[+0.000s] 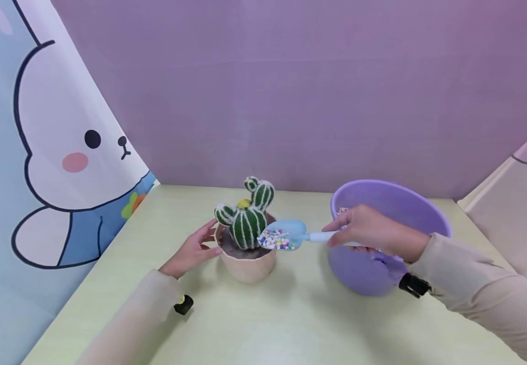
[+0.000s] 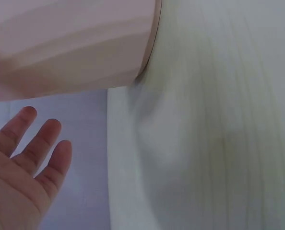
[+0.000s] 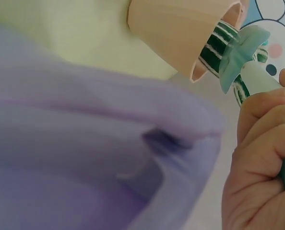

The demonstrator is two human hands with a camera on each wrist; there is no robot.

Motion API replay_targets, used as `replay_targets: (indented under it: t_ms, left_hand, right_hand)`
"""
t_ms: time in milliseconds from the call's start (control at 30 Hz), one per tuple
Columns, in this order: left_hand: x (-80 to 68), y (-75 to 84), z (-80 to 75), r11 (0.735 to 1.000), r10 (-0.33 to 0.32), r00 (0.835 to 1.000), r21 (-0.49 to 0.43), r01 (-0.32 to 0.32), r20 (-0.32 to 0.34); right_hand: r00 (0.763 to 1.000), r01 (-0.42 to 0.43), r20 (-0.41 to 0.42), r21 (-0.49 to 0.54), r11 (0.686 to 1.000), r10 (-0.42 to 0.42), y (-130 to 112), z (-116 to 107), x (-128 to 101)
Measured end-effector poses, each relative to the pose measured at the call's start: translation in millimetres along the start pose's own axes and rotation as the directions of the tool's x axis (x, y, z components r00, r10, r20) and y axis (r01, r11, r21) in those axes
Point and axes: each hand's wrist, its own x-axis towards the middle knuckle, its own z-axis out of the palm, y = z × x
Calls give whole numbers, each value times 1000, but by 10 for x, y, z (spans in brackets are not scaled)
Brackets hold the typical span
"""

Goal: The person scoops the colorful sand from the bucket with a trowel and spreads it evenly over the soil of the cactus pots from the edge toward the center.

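The right hand is gripping the blue scoop, tipping coloured pebbles over the cactus pot mid-desk, while the left hand, fingers spread, is steadying its side.

No words, labels, brands or numbers could be read anywhere — the backdrop bore only a cartoon rabbit drawing.

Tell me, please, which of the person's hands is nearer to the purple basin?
The right. The right hand hovers over the purple basin's near rim, gripping the blue scoop. The left hand is across the table, open beside the pink cactus pot.
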Motion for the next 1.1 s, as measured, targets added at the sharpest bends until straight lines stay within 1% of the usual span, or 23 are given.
replay_targets:
  t_ms: [133,333,467,667,767,833,933,1100]
  left_hand:
    - [20,-39,23,1000,8,1000,-27,-7,7]
    - [16,-64,50,997,25,1000,-70,-24,18]
    - [1,-75,67,995,31,999,-98,-29,21]
    - [-22,-82,102,986,86,996,-144,-83,13]
    - [-33,-81,124,983,104,995,-155,-102,6]
    - [-40,-73,138,982,103,995,-156,-102,-4]
    - [-62,-52,163,986,82,996,-145,-85,-26]
    - [-124,24,225,989,39,997,-140,-48,-66]
  right_hand:
    - [1000,-8,1,-13,1000,8,-5,29,-3]
    - [1000,-7,10,-39,999,7,-24,37,29]
    - [1000,-5,21,-38,999,6,-55,51,55]
    - [1000,0,26,-28,1000,0,-108,68,73]
    - [999,0,35,-13,1000,1,-137,66,57]
    - [999,-2,40,0,1000,2,-160,56,39]
    - [999,1,43,6,1000,-1,-201,33,13]
    - [1000,-11,13,34,999,10,-284,9,-25]
